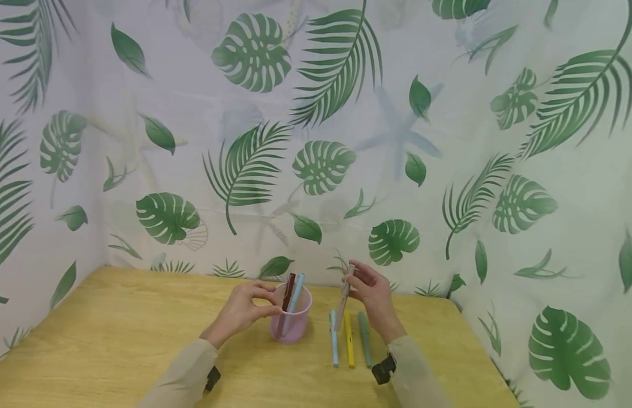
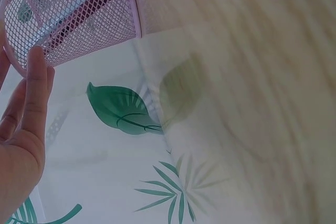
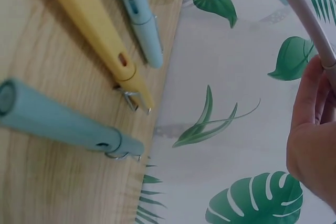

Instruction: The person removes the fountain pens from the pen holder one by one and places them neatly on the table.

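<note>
A pink mesh pen cup (image 1: 290, 331) stands upright on the table, with a dark red pen (image 1: 289, 290) and a light blue pen (image 1: 297, 292) leaning inside it. My left hand (image 1: 242, 309) grips the cup near its rim, thumb on the near side and fingers on the far side; the left wrist view shows fingertips (image 2: 37, 56) against the mesh. Raised to the right of the cup, my right hand (image 1: 374, 294) pinches a pale pinkish-grey pen (image 1: 343, 300) near its top, lower end tilted towards the table. The same pen (image 3: 304, 11) crosses the corner of the right wrist view.
On the wooden table (image 1: 117, 328), below the raised pen, a light blue pen (image 1: 334, 345), a yellow pen (image 1: 350, 345) and a green pen (image 1: 364, 340) lie side by side. A leaf-patterned cloth wall (image 1: 275, 113) rises behind the table's far edge.
</note>
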Available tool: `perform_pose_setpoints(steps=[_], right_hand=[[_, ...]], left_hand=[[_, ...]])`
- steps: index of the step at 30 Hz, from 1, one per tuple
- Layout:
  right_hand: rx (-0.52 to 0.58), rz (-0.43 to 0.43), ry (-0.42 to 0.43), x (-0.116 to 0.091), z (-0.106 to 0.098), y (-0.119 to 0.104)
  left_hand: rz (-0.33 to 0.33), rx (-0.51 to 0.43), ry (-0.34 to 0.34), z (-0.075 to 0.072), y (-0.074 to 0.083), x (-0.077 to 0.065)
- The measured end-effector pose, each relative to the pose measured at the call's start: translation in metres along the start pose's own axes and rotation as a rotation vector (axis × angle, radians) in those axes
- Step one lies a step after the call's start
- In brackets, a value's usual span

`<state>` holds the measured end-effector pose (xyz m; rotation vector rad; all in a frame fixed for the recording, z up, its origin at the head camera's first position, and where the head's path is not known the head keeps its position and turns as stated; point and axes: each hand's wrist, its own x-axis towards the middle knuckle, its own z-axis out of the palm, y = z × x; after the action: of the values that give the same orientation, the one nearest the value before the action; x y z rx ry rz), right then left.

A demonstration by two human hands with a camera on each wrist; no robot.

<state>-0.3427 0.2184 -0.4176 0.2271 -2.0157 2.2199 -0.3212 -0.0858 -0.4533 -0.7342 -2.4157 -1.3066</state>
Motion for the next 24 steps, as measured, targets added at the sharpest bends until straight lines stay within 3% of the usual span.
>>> perform_pose_setpoints(steps=[6,12,24], right_hand=[[-0.074,0.05,-0.023,0.0,-0.007,0.005],[-0.142,0.083,-0.011,-0.006,-0.014,0.011],[-0.15,0.141,-0.001,-0.005,-0.033,0.024]], left_hand=[[-0.038,-0.022,-0.001,0.0,0.0,-0.001],[-0.02,-0.024,-0.012,0.004,-0.001,0.002],[-0.025,-0.001,-0.011,0.001,-0.001,0.003]])
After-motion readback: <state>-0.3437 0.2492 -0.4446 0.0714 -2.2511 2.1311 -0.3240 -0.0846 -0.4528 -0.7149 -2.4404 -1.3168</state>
